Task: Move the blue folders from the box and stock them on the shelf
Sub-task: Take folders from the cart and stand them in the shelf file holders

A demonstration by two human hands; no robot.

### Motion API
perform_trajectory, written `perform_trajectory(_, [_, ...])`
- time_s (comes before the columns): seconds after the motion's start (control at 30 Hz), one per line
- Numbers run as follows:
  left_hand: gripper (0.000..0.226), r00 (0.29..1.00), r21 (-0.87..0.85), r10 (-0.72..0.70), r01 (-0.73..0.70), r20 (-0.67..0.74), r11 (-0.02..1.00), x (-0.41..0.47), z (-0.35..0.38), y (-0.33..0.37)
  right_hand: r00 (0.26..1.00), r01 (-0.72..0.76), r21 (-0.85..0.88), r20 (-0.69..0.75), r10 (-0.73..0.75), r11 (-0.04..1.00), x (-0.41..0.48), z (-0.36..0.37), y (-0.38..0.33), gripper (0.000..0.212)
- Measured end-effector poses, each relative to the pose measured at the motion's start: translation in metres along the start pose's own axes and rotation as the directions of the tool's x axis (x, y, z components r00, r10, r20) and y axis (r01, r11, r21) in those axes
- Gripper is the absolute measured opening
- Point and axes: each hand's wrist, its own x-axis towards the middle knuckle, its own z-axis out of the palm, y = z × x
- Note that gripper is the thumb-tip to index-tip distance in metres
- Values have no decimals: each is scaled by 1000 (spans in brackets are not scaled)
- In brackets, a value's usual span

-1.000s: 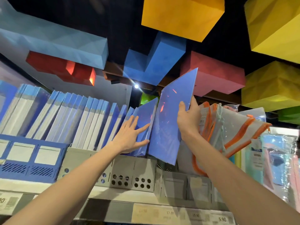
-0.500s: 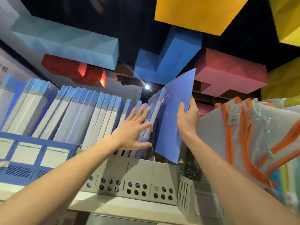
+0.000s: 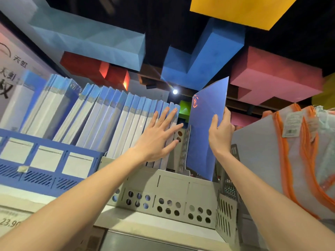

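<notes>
"Is it in yet?"

"Nearly. A second ago the blue folder (image 3: 204, 127) hung tilted out over the rack. Now it stands closer to upright, and its lower end has dropped into the rightmost slot of the grey file rack (image 3: 168, 189), just right of the perforated divider (image 3: 183, 151)."

"Who has hold of it?"

"The right hand (image 3: 220, 134). Its fingers and thumb are clamped on the folder's right edge, about halfway up."

"And the other one?"

"The left hand (image 3: 157, 136) lies flat against the row of stocked folders (image 3: 112, 120), fingers straight and spread, gripping nothing. It has leaned that row over to the left, so there's now a gap between the row and the new folder."

"So this one is almost stocked?"

"I'd say so. The slot is open and the folder is already partly down in it. It probably only needs sliding down and letting go. The orange-trimmed pouches (image 3: 272, 160) crowd close on the right, so that edge could snag. I can't see the box from here."
</notes>
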Motion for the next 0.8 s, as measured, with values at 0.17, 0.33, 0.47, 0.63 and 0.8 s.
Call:
perform_trajectory(0.17, [62, 1000, 24, -28, 28, 12, 999, -3, 3, 4, 1000, -10, -19, 0, 10, 1000, -4, 6, 3, 44])
perform_trajectory(0.33, [62, 999, 12, -41, 40, 13, 999, -3, 3, 3, 994, -43, -119, 92, 54, 992, -13, 0, 19, 45])
perform_trajectory(0.47, [62, 998, -10, -55, 55, 4, 998, -4, 4, 6, 972, -130, -181, 170, 162, 975, -33, -10, 19, 47])
perform_trajectory(0.63, [68, 997, -29, -74, 75, 37, 997, -9, -1, 11, 917, -224, -294, 260, 304, 929, -42, -24, 12, 39])
perform_trajectory(0.8, [62, 988, -142, -133, 143, 78, 979, -24, -11, 23, 845, -198, -477, 359, 396, 856, -41, -52, -10, 9])
